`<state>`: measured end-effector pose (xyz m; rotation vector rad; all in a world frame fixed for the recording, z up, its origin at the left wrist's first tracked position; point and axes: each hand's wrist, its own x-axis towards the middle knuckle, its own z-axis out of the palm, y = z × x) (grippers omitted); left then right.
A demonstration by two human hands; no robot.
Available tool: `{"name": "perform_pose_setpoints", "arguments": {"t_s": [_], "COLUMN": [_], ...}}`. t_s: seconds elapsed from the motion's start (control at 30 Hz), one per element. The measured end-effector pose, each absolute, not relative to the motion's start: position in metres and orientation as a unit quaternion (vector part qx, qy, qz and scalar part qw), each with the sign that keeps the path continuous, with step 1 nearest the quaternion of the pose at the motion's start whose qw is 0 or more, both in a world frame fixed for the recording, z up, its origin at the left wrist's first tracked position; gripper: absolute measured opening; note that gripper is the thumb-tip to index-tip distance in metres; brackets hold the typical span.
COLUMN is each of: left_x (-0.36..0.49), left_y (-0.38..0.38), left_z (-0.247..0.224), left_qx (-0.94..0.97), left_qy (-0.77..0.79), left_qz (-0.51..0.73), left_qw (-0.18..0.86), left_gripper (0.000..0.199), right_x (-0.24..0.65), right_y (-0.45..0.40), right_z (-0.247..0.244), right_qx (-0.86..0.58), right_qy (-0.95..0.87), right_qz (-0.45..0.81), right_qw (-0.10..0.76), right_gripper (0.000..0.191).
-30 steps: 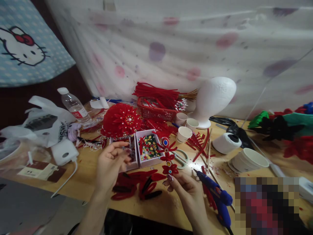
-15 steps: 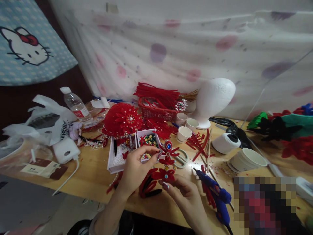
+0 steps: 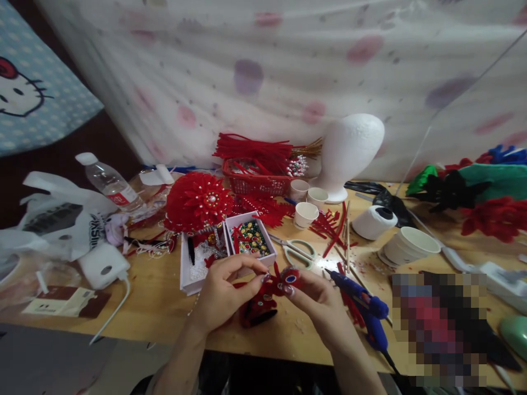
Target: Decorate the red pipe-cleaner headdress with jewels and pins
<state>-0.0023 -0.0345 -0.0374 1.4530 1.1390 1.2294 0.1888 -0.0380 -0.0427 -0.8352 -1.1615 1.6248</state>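
Note:
Between both hands is a red ornament (image 3: 270,289) set with gems, one of them blue in a round red piece at its right end. My right hand (image 3: 315,296) pinches the ornament beside the blue gem. My left hand (image 3: 230,291) has thumb and forefinger together at the ornament's left side; how much it grips there is hard to see. Beyond my left hand lies a white box of colourful beads (image 3: 252,238). Green-handled scissors (image 3: 300,252) rest beyond my right hand, and a blue glue gun (image 3: 366,302) lies to its right.
A red basket (image 3: 257,184), a red flowered headpiece (image 3: 200,202) and a white foam head (image 3: 349,153) stand at the back. Paper cups (image 3: 306,214), a thread cone (image 3: 374,222) and larger cups (image 3: 411,247) are on the right. A bottle (image 3: 111,184) stands at left.
The ornament has turned from upright to lying sideways, its blue-gem end now at my right hand. My right hand has moved up to that end. The camera view has shifted slightly.

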Motion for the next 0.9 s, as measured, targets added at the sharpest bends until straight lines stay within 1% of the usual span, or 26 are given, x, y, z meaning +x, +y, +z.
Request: {"name": "perform_pose_setpoints", "arguments": {"t_s": [0.13,0.3,0.43,0.63,0.9], "left_x": [0.006,0.012,0.012,0.013,0.022], "left_y": [-0.037,-0.040,-0.041,-0.038,-0.032], "left_z": [-0.035,-0.035,-0.035,-0.028,-0.027], "left_qx": [0.523,0.493,0.507,0.513,0.400], "left_qy": [0.459,0.475,0.491,0.512,0.507], "left_qz": [0.521,0.507,0.482,0.465,0.487], "left_qw": [0.494,0.525,0.520,0.508,0.588], "left_gripper": [0.007,0.006,0.004,0.006,0.017], "right_x": [0.188,0.188,0.185,0.183,0.183], "right_y": [-0.040,-0.039,-0.039,-0.037,-0.036], "right_z": [-0.044,-0.044,-0.043,-0.040,-0.039], "right_qx": [-0.363,-0.391,-0.377,-0.365,-0.364], "right_qy": [-0.473,-0.472,-0.457,-0.436,-0.426], "right_qz": [0.648,0.633,0.635,0.651,0.648], "right_qw": [0.474,0.473,0.496,0.503,0.516], "right_gripper": [0.017,0.013,0.009,0.010,0.009]}}
